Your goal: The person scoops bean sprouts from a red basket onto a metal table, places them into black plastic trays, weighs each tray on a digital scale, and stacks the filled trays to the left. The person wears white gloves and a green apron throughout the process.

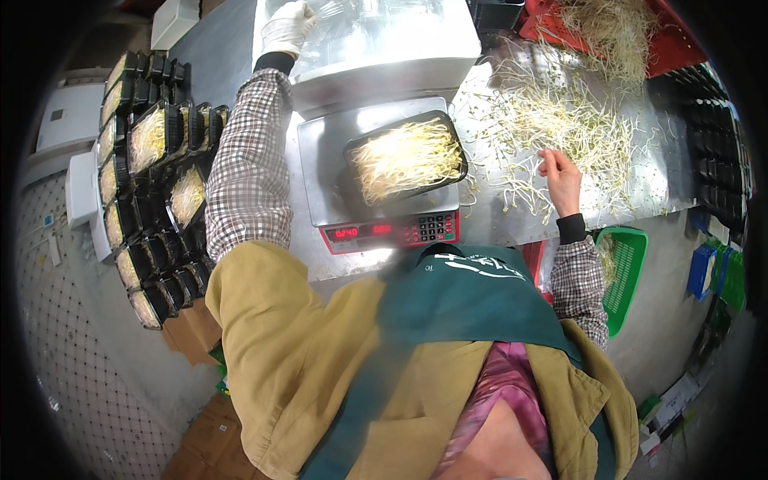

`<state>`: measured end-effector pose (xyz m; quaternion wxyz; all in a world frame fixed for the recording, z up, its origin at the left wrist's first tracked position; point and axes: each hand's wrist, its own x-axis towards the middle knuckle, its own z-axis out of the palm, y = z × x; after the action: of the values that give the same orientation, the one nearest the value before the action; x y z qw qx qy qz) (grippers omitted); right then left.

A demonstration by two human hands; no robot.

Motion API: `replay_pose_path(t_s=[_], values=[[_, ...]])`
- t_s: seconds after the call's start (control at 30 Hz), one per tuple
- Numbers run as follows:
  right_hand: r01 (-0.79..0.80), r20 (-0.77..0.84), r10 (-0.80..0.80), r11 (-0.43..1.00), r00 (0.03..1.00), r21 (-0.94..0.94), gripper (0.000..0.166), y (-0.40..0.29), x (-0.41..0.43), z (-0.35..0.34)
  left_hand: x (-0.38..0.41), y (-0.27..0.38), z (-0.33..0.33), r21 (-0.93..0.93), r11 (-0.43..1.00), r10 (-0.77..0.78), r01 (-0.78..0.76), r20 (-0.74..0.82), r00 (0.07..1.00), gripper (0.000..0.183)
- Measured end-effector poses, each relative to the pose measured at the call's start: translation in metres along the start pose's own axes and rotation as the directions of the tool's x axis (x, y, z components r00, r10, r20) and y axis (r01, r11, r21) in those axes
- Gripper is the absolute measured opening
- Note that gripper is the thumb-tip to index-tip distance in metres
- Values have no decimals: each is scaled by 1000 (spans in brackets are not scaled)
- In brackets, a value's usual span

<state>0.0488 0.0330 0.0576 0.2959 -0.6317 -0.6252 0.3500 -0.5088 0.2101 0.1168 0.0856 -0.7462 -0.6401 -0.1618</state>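
My left hand (289,29), in a white glove, is at the clear plastic film (336,21) on top of a white and metal box-shaped unit (384,75); its fingers are curled, and whether they pinch the film cannot be told. My bare right hand (561,174) is at the near edge of a loose heap of bean sprouts (540,120), fingers bent, thumb and fingertips close together. Between my arms, a black plastic tray (461,157) filled with sprouts (408,159) lies slightly tilted on the metal plate of a digital scale (324,198) with a lit red display.
Stacked black trays of sprouts (147,141) stand at the left. A red plastic crate (678,42) holding sprouts is at the top right, with stacked black trays (717,150) below it. A green basket (627,288) sits below the table's right edge.
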Motion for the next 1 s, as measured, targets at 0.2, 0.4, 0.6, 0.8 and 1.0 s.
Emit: replay_pose_path(t_s=[0.2,0.4,0.6,0.8,1.0], values=[[29,205,-15,998,979,-61,24,-54,19,7,-1,9,-24,-87,993,26,-74,-455,890,30],[337,124,-327,939,937,-71,34,-60,43,19,-5,46,-75,-175,984,-106,18,-512,852,24],[288,49,-334,870,941,402,25,-130,49,27,-42,111,-118,-993,-119,-518,-3,60,854,20],[-482,739,-303,600,601,638,70,-195,58,31,-104,183,-124,-949,-302,-59,93,116,991,17],[-148,665,-399,780,632,608,42,-194,24,33,-175,219,-137,-961,-268,-23,69,78,997,42]])
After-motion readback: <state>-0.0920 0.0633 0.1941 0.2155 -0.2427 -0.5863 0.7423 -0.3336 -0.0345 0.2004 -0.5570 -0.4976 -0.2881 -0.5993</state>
